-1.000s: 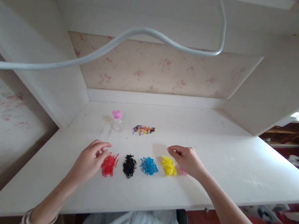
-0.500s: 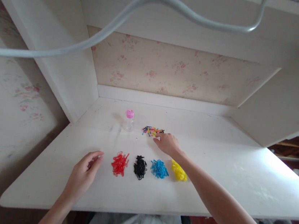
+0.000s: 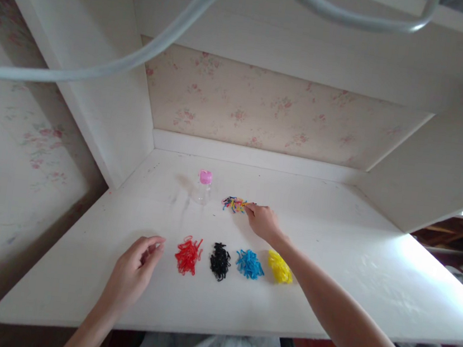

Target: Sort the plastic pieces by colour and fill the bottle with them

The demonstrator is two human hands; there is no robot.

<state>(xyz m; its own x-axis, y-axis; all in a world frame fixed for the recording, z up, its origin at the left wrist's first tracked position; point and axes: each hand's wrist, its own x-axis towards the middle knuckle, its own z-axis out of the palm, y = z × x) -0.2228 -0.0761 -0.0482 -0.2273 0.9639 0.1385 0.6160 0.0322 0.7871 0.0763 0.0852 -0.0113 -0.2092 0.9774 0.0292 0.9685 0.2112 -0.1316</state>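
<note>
The mixed pile of small bands point(image 3: 234, 203) lies on the white desk point(image 3: 181, 308), its long axis running left to right, single bands pointing every way in yellow, blue, pink and black. The right hand point(image 3: 263, 222) touches its right end, fingertips bunched; whether they grip a band I cannot tell. Just left stands an upright clear bottle point(image 3: 203, 194), pink-capped, contents too faint to tell. Nearer are red point(image 3: 188, 256), black point(image 3: 219, 262), blue point(image 3: 249, 264) and yellow piles point(image 3: 279, 268). The left hand point(image 3: 132, 268) curls loosely beside the red, its grip unclear.
</note>
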